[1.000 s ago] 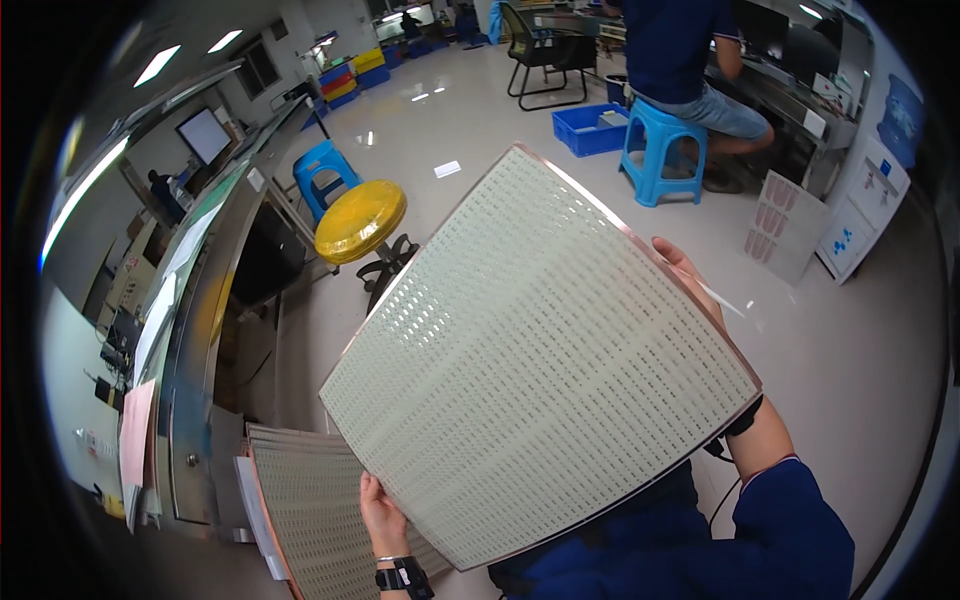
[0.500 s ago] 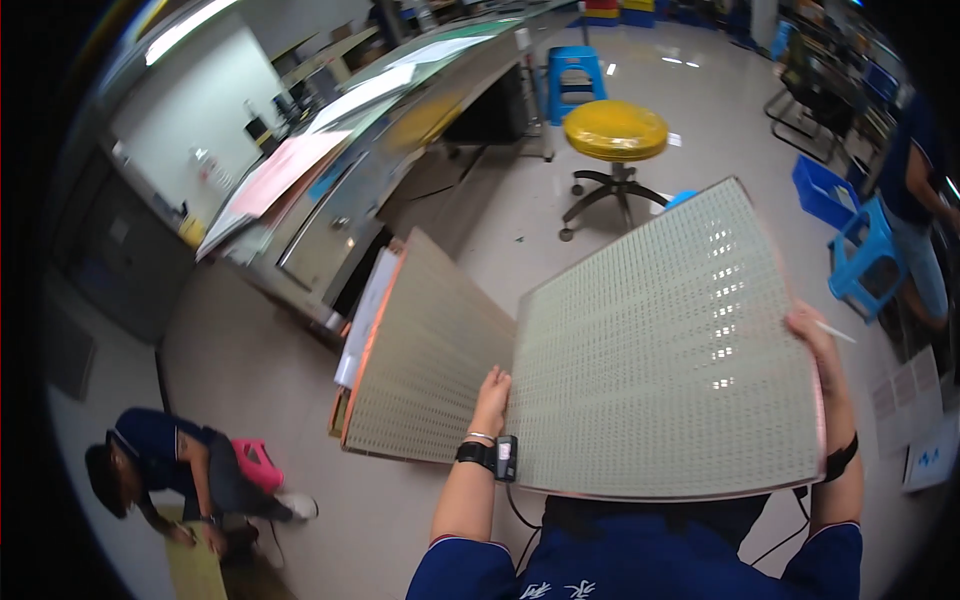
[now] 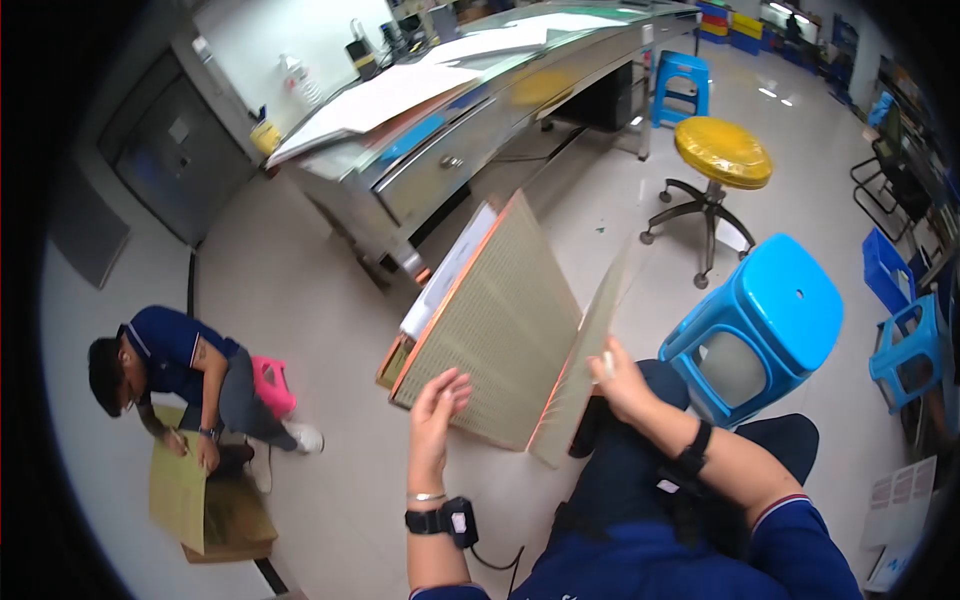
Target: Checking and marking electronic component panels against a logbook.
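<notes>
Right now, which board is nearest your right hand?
The nearly edge-on board, just left of the right hand; the broad-faced board is farther left, the co-worker's board farthest.

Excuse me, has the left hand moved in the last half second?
Yes, leftward: the left hand was by the right edge of the panel stack and now shows in front of its lower left part.

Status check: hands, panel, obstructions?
Right hand gripping panel, edge-on beside panel stack. Left hand open near the stack. Nearest blue stool right, apart from panel.
</notes>
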Demonstrator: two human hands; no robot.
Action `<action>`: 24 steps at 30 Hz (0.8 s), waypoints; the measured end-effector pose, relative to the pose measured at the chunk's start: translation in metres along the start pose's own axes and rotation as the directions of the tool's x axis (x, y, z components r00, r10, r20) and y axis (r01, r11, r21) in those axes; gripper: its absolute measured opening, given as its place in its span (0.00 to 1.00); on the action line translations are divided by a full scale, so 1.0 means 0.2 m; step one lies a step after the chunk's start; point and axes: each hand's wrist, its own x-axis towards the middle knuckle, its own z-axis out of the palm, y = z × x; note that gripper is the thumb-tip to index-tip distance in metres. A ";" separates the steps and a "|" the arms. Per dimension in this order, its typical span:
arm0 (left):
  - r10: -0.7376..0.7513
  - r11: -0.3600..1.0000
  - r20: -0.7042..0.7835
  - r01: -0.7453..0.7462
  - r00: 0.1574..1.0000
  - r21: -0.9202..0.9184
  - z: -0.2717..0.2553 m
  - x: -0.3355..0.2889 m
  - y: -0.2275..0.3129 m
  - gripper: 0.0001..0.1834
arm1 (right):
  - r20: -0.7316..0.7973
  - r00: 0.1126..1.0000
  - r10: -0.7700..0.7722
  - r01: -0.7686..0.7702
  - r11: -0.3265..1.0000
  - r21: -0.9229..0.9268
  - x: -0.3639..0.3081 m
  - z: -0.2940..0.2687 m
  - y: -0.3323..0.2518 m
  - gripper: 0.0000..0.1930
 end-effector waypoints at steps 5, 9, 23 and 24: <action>0.506 0.797 -0.330 -0.286 0.797 0.531 -0.27 0.04 -0.11 0.17 | 0.153 0.983 0.103 -0.076 0.982 -0.171 0.15 0.26 -0.02 0.27; 0.700 0.489 -0.354 -0.056 0.620 0.871 -0.19 0.02 0.04 0.20 | 0.116 0.985 0.126 -0.119 0.991 -0.067 0.18 0.26 -0.01 0.37; -0.048 0.954 -0.220 -0.021 0.974 -0.300 0.24 0.00 0.07 0.19 | 0.328 0.943 -0.050 0.039 0.998 0.041 0.41 0.44 0.22 0.42; -0.055 0.940 -0.338 -0.066 0.939 -0.334 0.19 0.00 0.09 0.16 | 0.357 0.933 -0.037 0.107 0.978 -0.178 0.34 0.42 0.13 0.35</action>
